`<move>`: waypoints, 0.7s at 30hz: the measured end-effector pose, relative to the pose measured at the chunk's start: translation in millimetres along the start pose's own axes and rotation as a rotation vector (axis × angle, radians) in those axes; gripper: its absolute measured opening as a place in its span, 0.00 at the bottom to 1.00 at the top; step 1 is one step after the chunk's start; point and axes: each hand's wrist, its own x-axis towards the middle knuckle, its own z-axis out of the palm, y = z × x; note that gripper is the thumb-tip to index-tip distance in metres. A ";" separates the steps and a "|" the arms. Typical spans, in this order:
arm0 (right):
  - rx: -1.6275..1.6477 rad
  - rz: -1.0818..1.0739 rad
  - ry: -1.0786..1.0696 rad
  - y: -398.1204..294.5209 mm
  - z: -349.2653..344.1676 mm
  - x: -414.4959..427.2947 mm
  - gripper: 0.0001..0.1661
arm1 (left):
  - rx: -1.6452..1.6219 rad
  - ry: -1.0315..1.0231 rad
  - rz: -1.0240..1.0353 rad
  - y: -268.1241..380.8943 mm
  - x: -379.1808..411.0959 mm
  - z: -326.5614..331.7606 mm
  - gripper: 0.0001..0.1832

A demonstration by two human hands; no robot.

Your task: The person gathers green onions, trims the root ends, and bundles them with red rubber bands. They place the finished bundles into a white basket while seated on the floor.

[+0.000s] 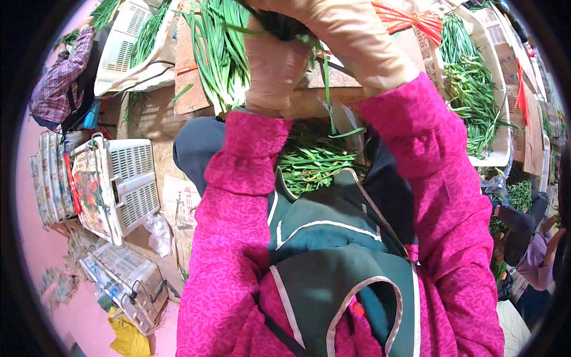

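My left hand [276, 71] and my right hand [352, 38] meet at the top edge, wrists bent inward. Their fingers are blurred, cut off or hidden, so their grip does not show. Dark green leaves [285, 26] lie between them. Beside my left hand, a bundle of long green stalks with pale ends, like garlic chives [218, 53], rests on a cardboard sheet [189, 89]. A loose green leaf [328, 85] dangles below the hands. Between my knees, cut green leaves [312, 165] are heaped by the green apron [330, 227].
Red ties [412, 22] lie fanned at the upper right, near a lined crate [502, 147] of flower-stalk greens [473, 98]. To the left stand white plastic crates [134, 178] and a yellow bag [127, 332]. One person [62, 85] is upper left, another [535, 263] lower right.
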 end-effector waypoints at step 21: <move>-0.568 0.063 -0.032 56.6 92.7 -39.9 0.24 | -0.563 0.348 -0.880 87.1 38.5 -85.8 0.13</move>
